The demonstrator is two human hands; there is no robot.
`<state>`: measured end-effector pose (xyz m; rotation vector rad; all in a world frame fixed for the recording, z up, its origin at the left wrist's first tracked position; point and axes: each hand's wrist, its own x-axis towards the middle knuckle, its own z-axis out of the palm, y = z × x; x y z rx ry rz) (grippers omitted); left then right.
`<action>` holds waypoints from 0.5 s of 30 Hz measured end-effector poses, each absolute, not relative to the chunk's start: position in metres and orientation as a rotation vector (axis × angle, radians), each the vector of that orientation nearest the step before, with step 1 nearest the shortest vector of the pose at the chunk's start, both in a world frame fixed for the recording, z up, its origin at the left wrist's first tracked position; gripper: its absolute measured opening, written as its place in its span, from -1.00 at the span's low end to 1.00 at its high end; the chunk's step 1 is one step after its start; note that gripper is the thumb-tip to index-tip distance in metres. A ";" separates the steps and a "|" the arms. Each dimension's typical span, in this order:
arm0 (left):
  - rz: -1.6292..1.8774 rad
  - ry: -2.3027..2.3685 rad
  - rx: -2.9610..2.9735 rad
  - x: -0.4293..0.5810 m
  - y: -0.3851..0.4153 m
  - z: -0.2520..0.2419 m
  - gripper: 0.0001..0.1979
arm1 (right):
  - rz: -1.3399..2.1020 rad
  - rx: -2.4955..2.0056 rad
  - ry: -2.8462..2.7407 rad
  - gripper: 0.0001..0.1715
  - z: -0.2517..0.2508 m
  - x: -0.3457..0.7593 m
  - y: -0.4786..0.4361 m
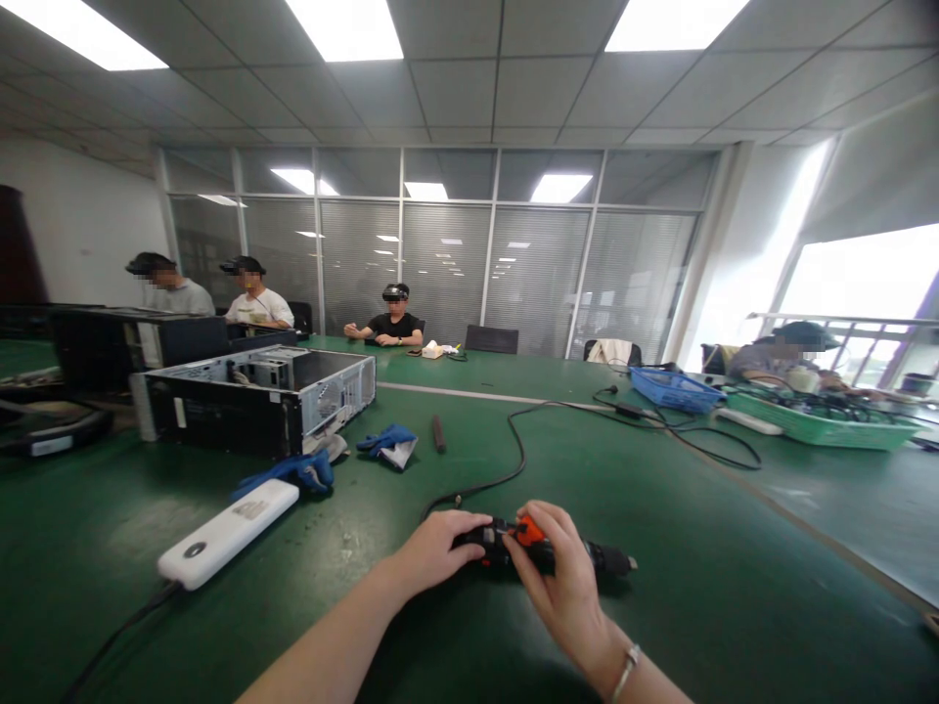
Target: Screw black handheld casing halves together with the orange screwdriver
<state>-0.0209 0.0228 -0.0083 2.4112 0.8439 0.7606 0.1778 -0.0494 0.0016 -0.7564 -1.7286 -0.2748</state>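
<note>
A black corded electric screwdriver [605, 558] with an orange part lies on the green table in front of me, its tip to the right. My left hand [436, 550] is closed on its rear end, near where a black cable leads away. Over the middle of the body, my right hand [561, 567] is closed, thumb and fingers at the orange part [529, 531]. The right fingers hide some of the body, so I cannot tell whether the orange part is fixed or loose.
A white power strip [227, 533] lies left, by blue gloves [290, 476]. Behind stands an opened computer case [227, 416]. The black cable [522, 450] runs toward a blue basket [675, 389] and a green basket [822, 425]. Several people sit around the table.
</note>
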 end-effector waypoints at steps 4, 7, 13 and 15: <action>0.753 0.847 2.422 -0.020 0.023 -0.008 -0.55 | -0.281 -0.761 -1.730 -0.37 0.004 0.178 -0.049; 0.744 0.845 2.424 -0.020 0.023 -0.008 -0.56 | -0.247 -0.770 -1.754 -0.37 0.005 0.177 -0.052; 0.740 0.855 2.409 -0.020 0.023 -0.008 -0.55 | -0.283 -0.824 -1.737 -0.37 0.005 0.177 -0.052; 0.744 0.856 2.409 -0.020 0.023 -0.009 -0.55 | -0.315 -0.837 -1.712 -0.38 0.005 0.178 -0.050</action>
